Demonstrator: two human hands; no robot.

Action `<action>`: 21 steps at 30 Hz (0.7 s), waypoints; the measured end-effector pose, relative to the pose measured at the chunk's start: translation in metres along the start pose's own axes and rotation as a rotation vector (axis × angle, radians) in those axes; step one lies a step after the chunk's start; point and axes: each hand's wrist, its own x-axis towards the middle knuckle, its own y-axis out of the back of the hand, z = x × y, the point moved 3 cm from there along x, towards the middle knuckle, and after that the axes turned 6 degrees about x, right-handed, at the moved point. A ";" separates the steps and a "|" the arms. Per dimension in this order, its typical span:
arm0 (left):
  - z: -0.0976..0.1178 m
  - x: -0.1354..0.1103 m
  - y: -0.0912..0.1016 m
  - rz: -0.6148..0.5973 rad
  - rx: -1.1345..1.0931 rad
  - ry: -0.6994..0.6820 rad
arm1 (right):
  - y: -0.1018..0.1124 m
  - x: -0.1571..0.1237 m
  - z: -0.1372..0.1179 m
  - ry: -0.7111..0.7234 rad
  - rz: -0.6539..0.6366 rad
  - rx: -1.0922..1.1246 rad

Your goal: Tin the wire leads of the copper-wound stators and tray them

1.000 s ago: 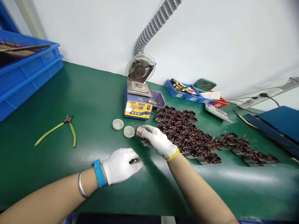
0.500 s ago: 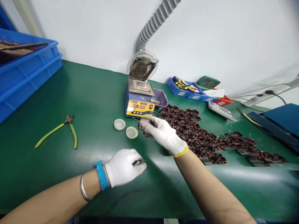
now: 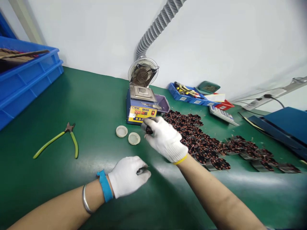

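Hands, gloved: right hand (image 3: 165, 140) closed around a small wound coil (image 3: 146, 128) at frame centre, just before the solder pot (image 3: 141, 108); left hand (image 3: 128, 176) pinching a small dark object (image 3: 141, 171) low over the worktop (image 3: 72, 198).

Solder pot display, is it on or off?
On: the solder pot shows glowing red digits on its yellow panel.

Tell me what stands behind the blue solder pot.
A round wire-grilled fan stands behind the solder pot, with a grey ribbed hose rising from it up the white wall. The fan's foot is hidden by the pot.
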 end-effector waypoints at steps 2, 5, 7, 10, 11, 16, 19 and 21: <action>-0.001 0.002 -0.002 -0.031 0.030 0.012 | 0.020 0.027 0.006 -0.038 0.104 -0.010; -0.003 0.004 -0.004 -0.047 0.062 0.024 | 0.048 0.084 0.016 -0.072 0.230 -0.038; -0.004 0.005 -0.005 -0.035 0.074 0.009 | 0.059 0.123 0.019 -0.079 0.206 -0.055; -0.008 0.005 -0.008 -0.023 0.083 -0.012 | 0.062 0.166 0.018 -0.090 0.149 -0.067; -0.010 0.005 -0.009 -0.016 0.084 -0.022 | 0.060 0.175 0.016 -0.094 0.136 -0.065; -0.013 0.005 -0.013 0.012 0.098 -0.066 | 0.041 0.189 0.012 -0.120 0.100 -0.012; -0.012 0.007 -0.014 0.016 0.121 -0.076 | 0.044 0.190 0.020 -0.141 0.136 0.069; -0.012 0.007 -0.015 0.019 0.142 -0.081 | 0.051 0.193 0.030 -0.182 0.174 0.152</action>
